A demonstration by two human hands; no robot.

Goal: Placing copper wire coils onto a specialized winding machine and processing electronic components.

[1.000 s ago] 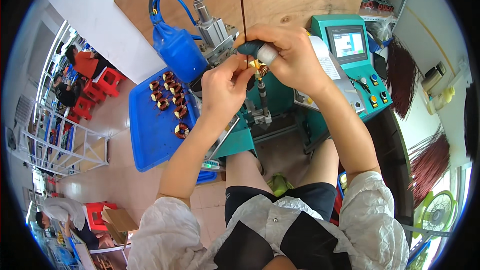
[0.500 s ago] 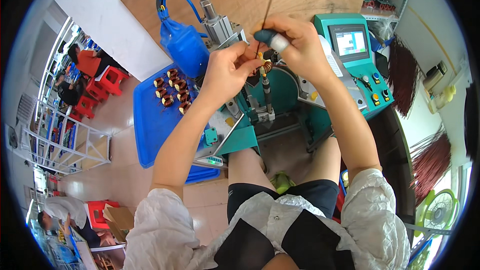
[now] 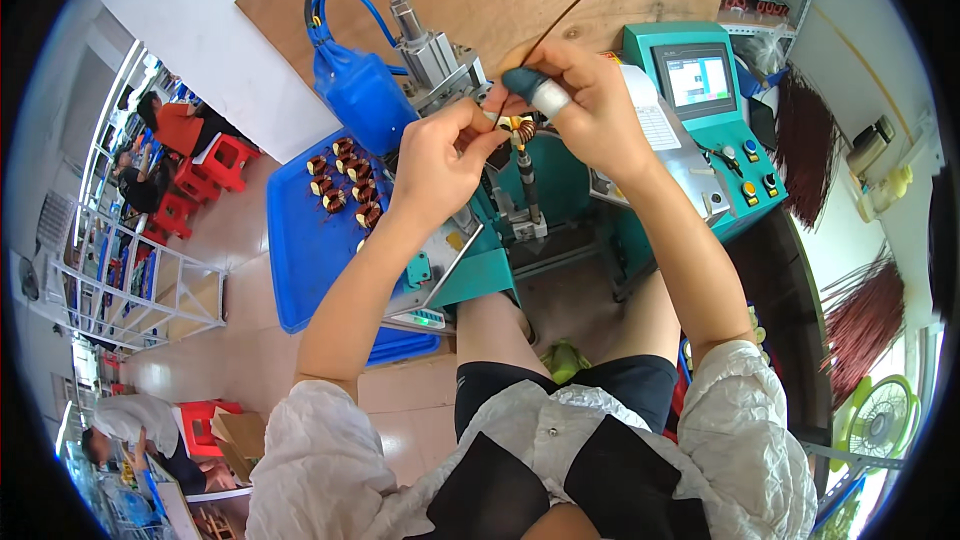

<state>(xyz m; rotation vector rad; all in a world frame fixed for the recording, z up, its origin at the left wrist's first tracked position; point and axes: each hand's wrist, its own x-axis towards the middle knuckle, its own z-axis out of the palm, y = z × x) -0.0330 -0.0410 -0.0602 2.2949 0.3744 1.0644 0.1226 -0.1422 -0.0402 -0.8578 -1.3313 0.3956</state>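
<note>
Near the upper centre of the frame, a small ring-shaped coil wound with copper-coloured wire [image 3: 523,129], pinched between both hands just above the grey vertical spindle [image 3: 527,185] of the teal winding machine [image 3: 560,190]. Left hand [image 3: 440,155] closed with fingertips together on the left side of the coil, perhaps also on a thin wire end, too small to tell. Right hand [image 3: 590,110] clamped from the right, with thumb and taped, dark-capped fingertip pressed on the coil.

Probably light and stiff in the core, but with a delicate winding: thin wire easily scratched or pushed out of place. Better held by the outer rim with fingertips only, gently, not squeezed over the turns and not pulled by the loose ends. Smooth enamel maybe a little slippery, so finger tape helpful for grip.

At the left of the frame, a blue plastic tray [image 3: 300,250] with several similar copper coils [image 3: 340,185]. At the upper right, a teal control box with small screen [image 3: 700,80].
</note>
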